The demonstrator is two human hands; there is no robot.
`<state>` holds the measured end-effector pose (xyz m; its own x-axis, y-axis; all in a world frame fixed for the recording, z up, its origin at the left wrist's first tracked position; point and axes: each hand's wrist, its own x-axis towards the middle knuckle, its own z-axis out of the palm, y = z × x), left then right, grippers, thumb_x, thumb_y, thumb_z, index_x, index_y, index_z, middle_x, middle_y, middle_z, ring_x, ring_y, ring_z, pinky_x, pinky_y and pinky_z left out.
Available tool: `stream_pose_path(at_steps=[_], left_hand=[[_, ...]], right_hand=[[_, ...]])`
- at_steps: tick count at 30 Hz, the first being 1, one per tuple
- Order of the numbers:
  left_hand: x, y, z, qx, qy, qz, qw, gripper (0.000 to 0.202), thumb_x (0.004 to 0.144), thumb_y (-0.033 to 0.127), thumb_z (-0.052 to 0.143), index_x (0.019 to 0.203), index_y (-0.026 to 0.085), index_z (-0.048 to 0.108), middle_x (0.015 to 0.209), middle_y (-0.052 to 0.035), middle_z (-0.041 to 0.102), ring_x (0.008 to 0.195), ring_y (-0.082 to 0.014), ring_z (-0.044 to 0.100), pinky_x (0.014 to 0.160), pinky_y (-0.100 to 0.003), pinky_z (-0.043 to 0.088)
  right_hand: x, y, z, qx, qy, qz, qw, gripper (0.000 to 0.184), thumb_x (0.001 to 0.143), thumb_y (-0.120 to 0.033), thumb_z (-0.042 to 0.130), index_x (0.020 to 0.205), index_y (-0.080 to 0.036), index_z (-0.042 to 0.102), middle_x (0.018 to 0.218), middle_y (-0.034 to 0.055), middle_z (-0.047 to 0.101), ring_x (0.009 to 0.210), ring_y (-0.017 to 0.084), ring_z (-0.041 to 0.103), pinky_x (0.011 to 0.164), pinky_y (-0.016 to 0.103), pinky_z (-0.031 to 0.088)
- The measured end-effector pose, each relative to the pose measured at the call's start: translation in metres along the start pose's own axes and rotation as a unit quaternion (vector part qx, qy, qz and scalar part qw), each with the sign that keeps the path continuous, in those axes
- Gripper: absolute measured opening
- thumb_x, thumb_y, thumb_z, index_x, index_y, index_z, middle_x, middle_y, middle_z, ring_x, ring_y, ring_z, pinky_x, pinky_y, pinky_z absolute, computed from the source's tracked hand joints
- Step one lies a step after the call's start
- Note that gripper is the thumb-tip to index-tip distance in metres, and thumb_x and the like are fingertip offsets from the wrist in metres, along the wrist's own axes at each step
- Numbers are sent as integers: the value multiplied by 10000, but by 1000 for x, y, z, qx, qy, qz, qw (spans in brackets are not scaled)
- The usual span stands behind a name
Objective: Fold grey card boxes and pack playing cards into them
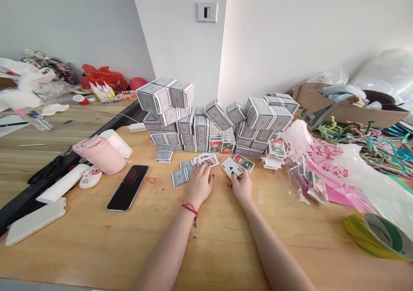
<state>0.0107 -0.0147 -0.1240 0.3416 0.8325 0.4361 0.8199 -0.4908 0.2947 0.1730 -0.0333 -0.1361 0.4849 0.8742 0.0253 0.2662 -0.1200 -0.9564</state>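
White club card (231,167) is pinched between the fingers (238,174) of the right hand (242,187). Fanned playing cards (206,159) are touched by the curved fingers (201,169) of the left hand (200,187), grip unclear, on the wooden worktop (155,243).

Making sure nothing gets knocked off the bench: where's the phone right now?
In the head view, the black smartphone lies flat on the wooden table, left of the person's left hand and just below the pink flask.
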Motion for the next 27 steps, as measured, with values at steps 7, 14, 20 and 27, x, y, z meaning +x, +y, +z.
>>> stream_pose_path(at_steps=[7,14,20,27], left_hand=[[7,-7,3,20,11,-23,999,342,826,225,445,1165,195,470,1109,-107,567,1070,-233,507,1023,-493,252],[9,-12,3,2,29,-15,999,337,796,237,514,1132,210,497,1121,-91,556,1057,-222,508,999,-451,305],[10,-15,7,-11,13,0,1000,239,834,231,452,1053,206,544,1085,-73,609,1057,-202,525,961,-417,355],[7,-15,4,1,21,-8,1000,292,850,124,346,1068,202,524,999,-78,634,952,-197,581,908,-391,412]], right_hand=[[0,1,1,-4,-8,-8,1000,315,703,-333,476,979,-184,497,575,10,646,451,193,599,473,280,456],[-2,-1,1,-12,3,-11,1000,425,722,-331,458,1112,-163,457,601,13,661,449,192,594,502,293,455],[1,6,4,-5,-8,-22,1000,451,737,-332,439,1158,-171,431,646,21,665,442,184,583,483,293,447],[1,4,3,-11,-7,-26,1000,434,726,-343,456,1122,-167,448,586,-8,625,430,183,578,474,293,448]])
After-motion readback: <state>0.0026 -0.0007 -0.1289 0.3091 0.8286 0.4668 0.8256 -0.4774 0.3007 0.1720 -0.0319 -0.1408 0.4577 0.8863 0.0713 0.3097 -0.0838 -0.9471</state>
